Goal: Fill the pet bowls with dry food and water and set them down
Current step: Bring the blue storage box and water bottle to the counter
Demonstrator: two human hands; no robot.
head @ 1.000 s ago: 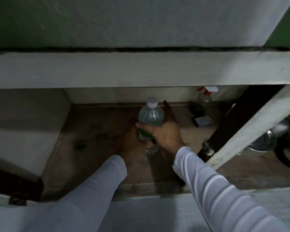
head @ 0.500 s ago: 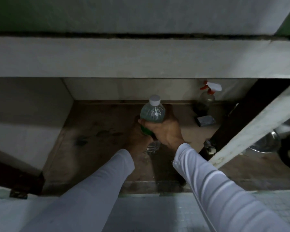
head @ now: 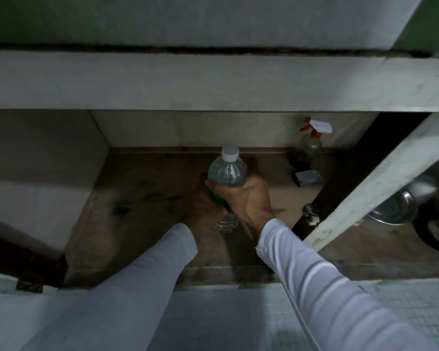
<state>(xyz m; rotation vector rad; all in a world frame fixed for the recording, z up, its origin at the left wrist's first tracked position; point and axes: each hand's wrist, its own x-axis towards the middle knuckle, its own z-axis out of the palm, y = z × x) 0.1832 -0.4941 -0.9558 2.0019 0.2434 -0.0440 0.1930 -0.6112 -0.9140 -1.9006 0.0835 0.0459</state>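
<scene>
A clear plastic water bottle [head: 227, 171] with a white cap and a green label is inside the low cabinet, tilted a little. My right hand [head: 246, 198] grips it round the middle, fingers and thumb wrapped over the label. My left hand [head: 200, 209] lies in shadow just left of the bottle's lower part; its fingers are too dark to make out. A shiny metal bowl [head: 390, 209] sits on the cabinet floor at the right, partly hidden behind the open door.
A spray bottle [head: 309, 145] with a red and white trigger stands at the back right, with a small grey block [head: 308, 177] in front of it. The open white cabinet door [head: 380, 178] slants across the right. A stone counter edge [head: 213, 82] overhangs the cabinet.
My right hand's outstretched finger has curled round the bottle, so the grip is now full. The bottle has stayed in nearly the same spot.
</scene>
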